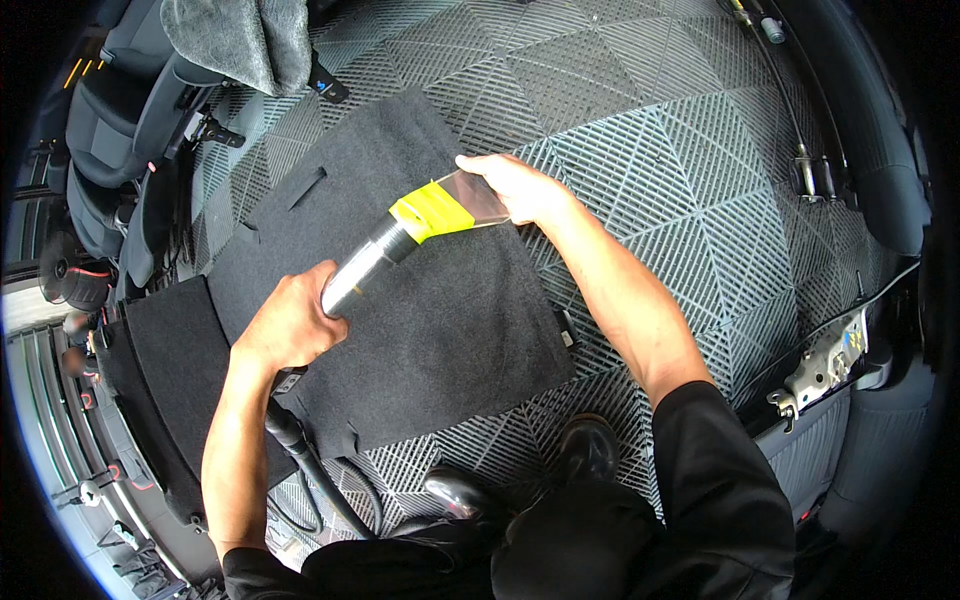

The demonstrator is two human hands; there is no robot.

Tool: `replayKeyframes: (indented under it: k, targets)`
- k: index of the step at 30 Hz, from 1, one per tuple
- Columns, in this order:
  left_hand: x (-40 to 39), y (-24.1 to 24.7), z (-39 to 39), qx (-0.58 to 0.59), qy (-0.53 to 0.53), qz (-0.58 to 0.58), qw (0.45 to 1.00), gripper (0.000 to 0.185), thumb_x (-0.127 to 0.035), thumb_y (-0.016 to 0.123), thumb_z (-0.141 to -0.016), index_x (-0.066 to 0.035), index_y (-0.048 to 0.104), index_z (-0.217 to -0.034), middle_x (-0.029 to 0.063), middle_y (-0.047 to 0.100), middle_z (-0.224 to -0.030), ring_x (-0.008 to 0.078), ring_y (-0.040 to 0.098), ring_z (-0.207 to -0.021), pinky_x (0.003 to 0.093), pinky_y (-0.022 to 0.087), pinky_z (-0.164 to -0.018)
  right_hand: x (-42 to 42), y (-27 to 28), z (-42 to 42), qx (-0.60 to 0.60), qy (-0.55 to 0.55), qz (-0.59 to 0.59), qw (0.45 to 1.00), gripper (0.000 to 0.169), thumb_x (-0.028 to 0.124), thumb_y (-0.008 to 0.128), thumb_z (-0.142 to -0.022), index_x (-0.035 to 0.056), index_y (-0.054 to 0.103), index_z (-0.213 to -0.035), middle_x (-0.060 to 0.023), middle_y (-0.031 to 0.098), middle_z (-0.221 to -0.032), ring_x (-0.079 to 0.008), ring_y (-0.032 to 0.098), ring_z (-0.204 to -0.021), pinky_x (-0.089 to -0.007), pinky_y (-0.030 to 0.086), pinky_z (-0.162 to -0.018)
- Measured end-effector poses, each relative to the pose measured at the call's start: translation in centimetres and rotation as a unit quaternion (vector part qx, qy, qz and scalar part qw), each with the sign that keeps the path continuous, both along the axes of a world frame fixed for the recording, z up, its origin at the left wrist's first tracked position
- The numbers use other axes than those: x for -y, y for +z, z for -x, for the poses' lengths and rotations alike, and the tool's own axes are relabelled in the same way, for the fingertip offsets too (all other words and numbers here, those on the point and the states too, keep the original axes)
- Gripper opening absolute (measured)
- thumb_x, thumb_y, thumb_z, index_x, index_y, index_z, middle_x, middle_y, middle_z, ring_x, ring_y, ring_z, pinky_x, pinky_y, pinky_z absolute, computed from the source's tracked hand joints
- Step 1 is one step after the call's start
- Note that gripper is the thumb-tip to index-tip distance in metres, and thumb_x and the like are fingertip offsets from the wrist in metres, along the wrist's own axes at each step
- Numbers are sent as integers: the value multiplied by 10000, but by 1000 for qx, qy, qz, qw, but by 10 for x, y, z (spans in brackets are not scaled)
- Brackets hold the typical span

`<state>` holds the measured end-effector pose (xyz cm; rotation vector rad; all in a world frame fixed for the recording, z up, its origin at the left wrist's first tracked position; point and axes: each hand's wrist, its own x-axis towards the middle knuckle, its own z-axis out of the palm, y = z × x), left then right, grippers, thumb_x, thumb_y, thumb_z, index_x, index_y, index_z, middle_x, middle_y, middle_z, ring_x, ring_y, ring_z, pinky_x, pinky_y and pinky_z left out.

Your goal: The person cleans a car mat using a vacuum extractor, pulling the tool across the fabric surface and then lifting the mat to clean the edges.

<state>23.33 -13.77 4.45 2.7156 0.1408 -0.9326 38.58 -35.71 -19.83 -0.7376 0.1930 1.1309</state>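
My left hand (289, 319) is closed around the metal tube of an extractor wand (356, 274). At the tube's far end sits a clear flat nozzle (480, 199), its neck wrapped in bright yellow tape (431, 212). My right hand (525, 187) grips the nozzle's outer end, with the thumb along its upper edge. From below my left hand a black hose (315, 469) runs back towards me. Beneath the wand a dark grey carpet panel (450, 337) lies on the floor; the wand is held above it.
Grey slatted floor tiles (630, 172) surround the panel. Removed car seats (112, 142) stand at the left, one with a grey towel (247, 45). Along the right are a seat part with a metal latch bracket (821, 364) and dark trim. My boots (589, 446) stand at the panel's near edge.
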Motion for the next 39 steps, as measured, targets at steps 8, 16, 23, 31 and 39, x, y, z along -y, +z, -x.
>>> replayKeyframes:
  k: [8,16,23,31,39]
  targets:
    - [12,4,13,15,4,-7,1000,279,-44,688,-761,15,543,-993,256,681,-803,402,728,-855,459,554,-751,-3,8,5,34,-36,54,997,340,315,588,-1034,-18,654,-1015,-126,711,-891,-220,697,-732,-394,594,-702]
    - [2,2,54,19,84,-12,996,338,-92,751,-749,7,551,-1004,218,658,-802,367,706,-804,437,532,-736,-6,-11,-3,79,-32,87,993,690,394,623,-1012,-83,420,-1466,-295,238,-1618,-407,281,-1492,-560,318,-1170]
    - [-21,5,83,8,111,-38,993,328,-87,719,-769,19,550,-1029,244,674,-836,384,717,-866,449,538,-779,-6,21,8,113,-49,139,983,479,305,582,-1046,-102,575,-1297,-270,611,-1339,-353,644,-1181,-486,555,-982]
    - [-33,5,104,22,143,-78,986,305,-71,702,-780,10,559,-1036,247,686,-837,395,729,-885,452,544,-800,3,34,9,87,-43,87,992,504,309,564,-1053,-105,552,-1341,-273,597,-1364,-364,616,-1229,-501,510,-1049]
    - [-55,5,110,34,170,-68,983,277,-63,698,-767,4,548,-989,227,667,-806,370,724,-821,440,545,-778,4,43,12,89,-44,97,990,493,295,548,-1060,-107,548,-1345,-282,585,-1374,-380,609,-1234,-513,509,-1049]
